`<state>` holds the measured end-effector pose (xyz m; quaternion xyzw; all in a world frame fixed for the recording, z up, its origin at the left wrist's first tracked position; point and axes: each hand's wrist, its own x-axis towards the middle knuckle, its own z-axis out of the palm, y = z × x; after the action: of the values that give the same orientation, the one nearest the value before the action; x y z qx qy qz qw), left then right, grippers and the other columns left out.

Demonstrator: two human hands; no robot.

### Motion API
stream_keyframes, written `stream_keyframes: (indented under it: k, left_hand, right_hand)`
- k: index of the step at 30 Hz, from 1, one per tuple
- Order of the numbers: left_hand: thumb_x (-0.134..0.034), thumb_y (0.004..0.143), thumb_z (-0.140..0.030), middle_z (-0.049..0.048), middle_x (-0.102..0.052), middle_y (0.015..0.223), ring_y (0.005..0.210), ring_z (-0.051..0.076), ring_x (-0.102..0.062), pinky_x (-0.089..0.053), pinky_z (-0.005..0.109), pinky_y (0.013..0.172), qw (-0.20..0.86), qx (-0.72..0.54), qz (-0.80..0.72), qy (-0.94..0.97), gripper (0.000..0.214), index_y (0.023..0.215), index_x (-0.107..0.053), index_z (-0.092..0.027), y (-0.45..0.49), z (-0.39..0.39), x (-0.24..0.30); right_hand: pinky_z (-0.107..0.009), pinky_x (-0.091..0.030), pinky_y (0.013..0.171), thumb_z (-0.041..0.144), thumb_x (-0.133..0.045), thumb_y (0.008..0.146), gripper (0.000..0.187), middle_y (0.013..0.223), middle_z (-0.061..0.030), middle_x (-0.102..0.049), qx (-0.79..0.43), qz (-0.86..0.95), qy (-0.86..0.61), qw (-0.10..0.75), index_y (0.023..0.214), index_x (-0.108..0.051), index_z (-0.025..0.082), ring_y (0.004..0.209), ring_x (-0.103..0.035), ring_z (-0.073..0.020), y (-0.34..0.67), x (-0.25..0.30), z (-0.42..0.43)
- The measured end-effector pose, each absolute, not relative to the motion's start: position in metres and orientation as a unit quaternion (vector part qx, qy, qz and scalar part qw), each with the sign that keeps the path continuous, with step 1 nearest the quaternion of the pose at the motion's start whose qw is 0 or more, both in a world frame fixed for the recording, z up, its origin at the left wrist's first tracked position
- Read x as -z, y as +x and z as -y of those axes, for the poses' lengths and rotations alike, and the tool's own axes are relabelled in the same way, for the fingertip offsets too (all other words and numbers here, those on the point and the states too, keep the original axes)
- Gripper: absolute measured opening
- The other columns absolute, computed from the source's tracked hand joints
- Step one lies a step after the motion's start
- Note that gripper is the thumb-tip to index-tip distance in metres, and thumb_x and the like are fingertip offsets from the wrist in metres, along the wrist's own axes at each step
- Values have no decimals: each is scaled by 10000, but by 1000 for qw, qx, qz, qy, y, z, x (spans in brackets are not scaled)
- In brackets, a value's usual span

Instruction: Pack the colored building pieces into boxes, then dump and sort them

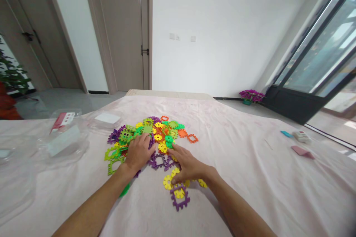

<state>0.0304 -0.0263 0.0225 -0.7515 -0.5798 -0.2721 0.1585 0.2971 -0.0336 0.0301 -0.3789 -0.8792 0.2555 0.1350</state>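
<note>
A heap of flat plastic interlocking pieces (155,133) in purple, green, yellow and orange lies on a pale pink cloth (236,163). My left hand (138,152) rests palm down on the heap's near left side, fingers spread over green and purple pieces. My right hand (187,164) lies flat beside it, fingers stretched toward a green piece (168,140), covering yellow pieces (167,182). A purple square frame (180,196) lies just below my right hand.
Clear plastic bags and boxes (63,142) sit at the left, one with a red card (61,120). At the right lie a blue piece (286,133), a small white box (302,136) and a pink piece (302,152). A door and a glass sliding door stand beyond.
</note>
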Motion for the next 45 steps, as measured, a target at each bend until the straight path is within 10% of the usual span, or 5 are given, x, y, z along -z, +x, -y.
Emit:
stream_keyframes:
  k: [10,15,22,34,45]
  left_hand:
    - [-460,957,-422,87,-748,1068,986,240,-690,-536,375,897,-65,535,597,-594,331,1077,-670,-195,19,13,-54]
    - [-430,958,-401,126,-732,1146,1110,303,-637,-451,477,1055,96,455,649,-602,382,1094,-701,-169,-29,12,-50]
    - [-377,968,-539,241,-638,1304,1241,375,-582,-434,542,1063,74,307,753,-577,638,1372,-605,-100,-71,-1,-4]
    - [-519,904,-481,140,-579,1436,1336,312,-533,-394,464,1143,-21,295,717,-632,526,1344,-626,-213,-45,-11,4]
    - [-638,774,-338,101,-654,1329,1316,288,-558,-376,470,1186,-186,548,531,-619,298,1030,-749,-231,-15,-6,-15]
  right_hand:
    - [-351,-516,872,230,-650,804,150,948,-59,-713,-165,777,-510,329,904,-761,236,933,-653,-230,244,-27,25]
    - [-309,-531,608,469,-473,953,347,712,7,-662,-388,666,-515,376,1041,-702,223,596,-621,-175,230,-52,-2]
    - [-417,-390,1116,479,-443,1008,460,1364,-142,-643,-182,738,-548,348,1295,-641,179,1302,-554,-269,267,-52,-78]
    - [-416,-430,1050,587,-721,798,777,1406,-91,-627,-197,746,-600,209,1480,-527,267,1302,-549,-326,232,-27,-93]
    - [-363,-560,839,359,-714,788,436,975,-32,-745,-483,643,-432,408,1185,-720,181,893,-694,-217,172,-55,-54]
